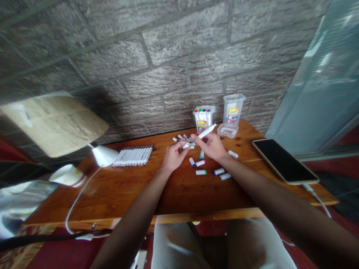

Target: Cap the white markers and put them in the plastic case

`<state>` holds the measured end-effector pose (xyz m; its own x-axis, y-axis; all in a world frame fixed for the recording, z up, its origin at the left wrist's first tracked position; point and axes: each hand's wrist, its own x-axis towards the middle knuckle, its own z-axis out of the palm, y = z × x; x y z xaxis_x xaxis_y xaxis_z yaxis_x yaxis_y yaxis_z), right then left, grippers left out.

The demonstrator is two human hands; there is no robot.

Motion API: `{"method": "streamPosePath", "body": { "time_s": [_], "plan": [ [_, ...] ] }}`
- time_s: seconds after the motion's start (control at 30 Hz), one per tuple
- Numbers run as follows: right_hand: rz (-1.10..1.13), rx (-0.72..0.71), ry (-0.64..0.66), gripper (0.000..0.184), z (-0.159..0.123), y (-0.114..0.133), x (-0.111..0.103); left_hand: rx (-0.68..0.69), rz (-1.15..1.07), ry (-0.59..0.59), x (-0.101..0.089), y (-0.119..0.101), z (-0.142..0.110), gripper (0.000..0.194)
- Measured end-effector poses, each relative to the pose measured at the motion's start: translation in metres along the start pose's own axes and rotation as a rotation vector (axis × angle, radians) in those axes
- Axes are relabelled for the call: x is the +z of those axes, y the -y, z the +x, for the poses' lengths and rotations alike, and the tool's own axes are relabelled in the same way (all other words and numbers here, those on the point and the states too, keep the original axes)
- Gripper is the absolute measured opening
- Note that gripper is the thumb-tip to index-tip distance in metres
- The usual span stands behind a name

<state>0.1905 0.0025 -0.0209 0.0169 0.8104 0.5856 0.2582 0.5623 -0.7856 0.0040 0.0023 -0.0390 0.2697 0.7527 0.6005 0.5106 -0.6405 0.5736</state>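
My right hand [212,147] is closed around a white marker [207,130], which slants up to the right. Close by, my left hand [172,156] pinches a short white marker cap [186,145] with a greenish end. Behind and between both hands lies a cluster of short white caps [181,137] with coloured ends, partly hidden by my fingers. More caps [201,172] with green, blue and red ends are scattered on the wooden table [179,194] in front of my right hand. A clear plastic case [203,117] holding several markers stands just behind my hands.
A row of white markers [134,156] lies at the left, beside a lamp [56,123] and a white cup [67,175]. Another clear case [233,106] and its lid [227,130] stand at the back right. A phone [284,161] with a cable lies at the right edge.
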Motion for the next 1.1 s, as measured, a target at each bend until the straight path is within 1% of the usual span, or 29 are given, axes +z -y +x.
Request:
{"method": "streamPosePath", "body": {
  "time_s": [0.13,0.27,0.4,0.6,0.83,0.97,1.1],
  "plan": [
    [-0.031,-0.049,0.021,0.032,0.0007,-0.0018,0.001,-0.003,-0.023,0.009,0.0007,0.0006,-0.0003,0.014],
    [-0.008,-0.04,0.005,0.028,0.0012,-0.0046,0.0016,-0.021,-0.067,-0.005,0.0023,0.0044,-0.0005,0.021],
    [-0.007,-0.039,-0.001,0.027,0.0014,-0.0055,0.0015,-0.026,-0.115,0.001,0.0035,0.008,-0.0008,0.017],
    [-0.005,-0.091,0.006,0.027,0.0013,-0.0018,0.0007,-0.044,-0.06,-0.001,0.0023,0.0068,-0.0005,0.014],
    [0.039,-0.055,0.013,0.031,0.0027,-0.0072,0.0027,-0.031,-0.044,0.024,0.001,0.0054,-0.0001,0.017],
    [0.018,-0.065,0.01,0.03,0.0032,-0.0065,0.0026,-0.072,-0.082,0.076,0.0032,0.008,-0.0014,0.019],
    [-0.008,-0.07,0.011,0.029,0.0027,-0.0052,0.0011,-0.063,-0.076,0.145,0.0053,0.0098,-0.003,0.015]
  ]
}}
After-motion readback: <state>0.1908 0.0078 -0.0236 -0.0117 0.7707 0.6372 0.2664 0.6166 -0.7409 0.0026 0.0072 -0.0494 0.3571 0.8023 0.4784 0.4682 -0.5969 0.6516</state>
